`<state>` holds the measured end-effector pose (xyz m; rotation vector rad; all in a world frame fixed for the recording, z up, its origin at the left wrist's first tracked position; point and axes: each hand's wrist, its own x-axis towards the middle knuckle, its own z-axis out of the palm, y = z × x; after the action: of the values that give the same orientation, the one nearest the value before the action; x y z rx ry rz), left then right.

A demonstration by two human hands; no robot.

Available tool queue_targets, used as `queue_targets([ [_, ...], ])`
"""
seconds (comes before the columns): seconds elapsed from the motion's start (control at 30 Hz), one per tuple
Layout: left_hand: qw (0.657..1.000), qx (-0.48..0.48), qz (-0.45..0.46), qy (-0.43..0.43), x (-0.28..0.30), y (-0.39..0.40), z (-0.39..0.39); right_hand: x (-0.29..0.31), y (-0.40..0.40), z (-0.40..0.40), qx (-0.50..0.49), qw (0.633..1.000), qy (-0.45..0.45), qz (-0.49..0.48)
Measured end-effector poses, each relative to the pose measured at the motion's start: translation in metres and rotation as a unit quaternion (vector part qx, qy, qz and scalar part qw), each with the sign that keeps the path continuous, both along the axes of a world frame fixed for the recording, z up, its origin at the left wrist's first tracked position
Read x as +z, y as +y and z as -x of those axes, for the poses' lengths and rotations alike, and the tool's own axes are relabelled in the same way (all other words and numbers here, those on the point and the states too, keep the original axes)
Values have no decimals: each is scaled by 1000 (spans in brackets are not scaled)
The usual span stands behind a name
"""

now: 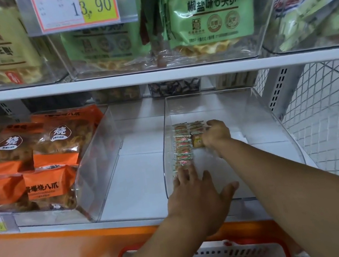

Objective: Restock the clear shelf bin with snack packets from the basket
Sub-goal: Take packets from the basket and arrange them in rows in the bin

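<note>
- The clear shelf bin (268, 112) sits on the lower shelf (140, 177), right of a bin of orange snack bags (36, 162); both forearms reach into it over its low front edge.
- Inside, a row of small snack packets (182, 146) runs front to back along the bin's left wall; a shorter second row (196, 130) lies just beside it, further back.
- The left hand (196, 190) lies flat, fingers straight and spread, fingertips touching the near end of the long row; it grips nothing.
- The right hand (218, 131) is curled round a yellow-brown packet (197, 141) at the front of the short row.
- The basket (239, 252), white with a red rim, stands below the shelf; its contents are hidden by the arms.
- A price tag (76, 7) reading 13.90 hangs above.
</note>
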<state>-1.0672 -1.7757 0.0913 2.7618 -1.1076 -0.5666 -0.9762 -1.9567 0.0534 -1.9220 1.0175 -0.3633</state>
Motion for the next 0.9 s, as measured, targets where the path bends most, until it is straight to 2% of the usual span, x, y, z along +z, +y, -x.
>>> queue_targets([
  [0.13,1000,-17,2,-5,-2,0,0,-4,3,0,25,999,31,-17],
  [0.3,999,-19,38,-5,-1,4,-1,-3,-4,1,53,997,22,-46],
  [0.47,981,-18,191,-37,8,19,5,18,-2,20,83,996,11,-11],
  [0.53,963,-21,261,-72,18,30,13,37,8,36,72,996,-47,34],
  [0.57,952,-25,292,-85,24,35,18,49,18,46,63,990,-114,62],
  [0.6,945,-34,311,-91,27,41,23,59,31,58,52,972,-203,104],
  [0.67,940,-48,321,-105,26,56,33,70,66,86,85,901,-357,234],
  [0.73,937,-74,317,-129,15,76,42,60,109,117,181,829,-419,322],
  [0.77,936,-87,315,-133,4,87,45,50,127,132,222,808,-433,333],
  [0.83,943,-94,302,-104,-22,106,53,26,151,157,257,808,-433,305],
  [0.9,973,-85,212,-27,-60,121,59,-8,159,180,262,832,-401,278],
])
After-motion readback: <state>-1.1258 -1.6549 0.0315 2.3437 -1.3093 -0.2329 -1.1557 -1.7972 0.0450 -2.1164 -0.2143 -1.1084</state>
